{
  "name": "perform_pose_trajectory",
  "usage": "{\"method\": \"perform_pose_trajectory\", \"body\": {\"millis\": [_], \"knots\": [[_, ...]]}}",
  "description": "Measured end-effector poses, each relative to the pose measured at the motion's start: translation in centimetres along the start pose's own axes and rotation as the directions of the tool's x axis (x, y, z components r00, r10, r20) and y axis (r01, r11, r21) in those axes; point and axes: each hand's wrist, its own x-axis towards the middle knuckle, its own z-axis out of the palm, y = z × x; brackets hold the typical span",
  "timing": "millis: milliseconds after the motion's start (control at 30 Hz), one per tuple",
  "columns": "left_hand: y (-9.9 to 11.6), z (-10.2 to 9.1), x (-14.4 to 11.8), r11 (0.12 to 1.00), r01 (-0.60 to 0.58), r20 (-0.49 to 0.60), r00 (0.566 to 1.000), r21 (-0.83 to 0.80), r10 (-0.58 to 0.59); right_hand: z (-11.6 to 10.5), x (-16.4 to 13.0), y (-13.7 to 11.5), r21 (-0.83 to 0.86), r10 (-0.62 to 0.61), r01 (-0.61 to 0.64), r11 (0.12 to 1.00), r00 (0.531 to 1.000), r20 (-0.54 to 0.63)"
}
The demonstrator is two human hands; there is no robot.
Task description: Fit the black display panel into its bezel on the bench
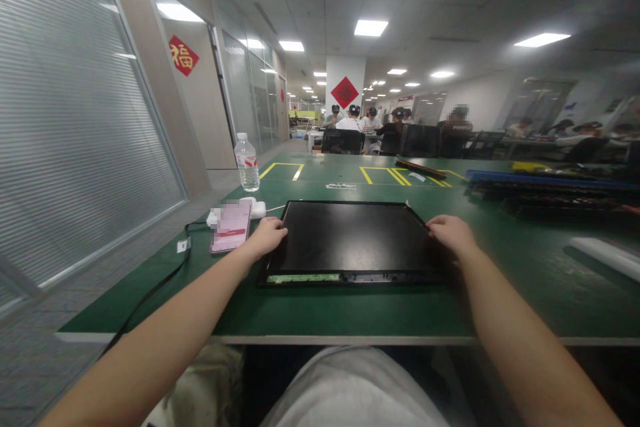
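Note:
A dark flat display panel [350,237] in a thin black frame lies screen up on the green table in front of me. Along its near edge runs a strip with a green circuit board [303,278] at the left and black parts at the right. My left hand [269,237] grips the panel's left edge, with the fingers closed on the rim. At the opposite side my right hand [453,233] pinches the right edge between thumb and fingers. The undersides of both grips are hidden.
Left of the panel are a phone [233,227], white plugs [253,207] with a black cable [150,293], and a water bottle [247,163]. Long dark strips [545,190] are stacked at the right, near a white bar [607,257]. Several people sit farther back.

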Motion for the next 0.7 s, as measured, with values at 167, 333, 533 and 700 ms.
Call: {"method": "perform_pose_trajectory", "body": {"millis": [167,333,533,700], "knots": [[-0.29,0.01,0.39,0.925,-0.068,-0.003,0.997,0.374,0.074,-0.03,0.02,-0.06,0.005,0.006,-0.006,1.000,1.000,0.015],[-0.26,-0.02,0.30,0.899,-0.076,0.032,0.997,0.432,0.069,-0.15,-0.26,-0.25,0.013,0.021,-0.021,1.000,1.000,0.013],[-0.18,0.06,0.33,0.875,-0.090,0.058,0.996,0.475,0.070,-0.29,-0.43,-0.33,0.018,0.008,-0.008,1.000,1.000,0.003],[-0.31,0.15,0.34,0.870,-0.095,0.069,0.995,0.483,0.071,-0.21,-0.27,-0.21,0.010,0.015,-0.015,1.000,1.000,-0.002]]}}
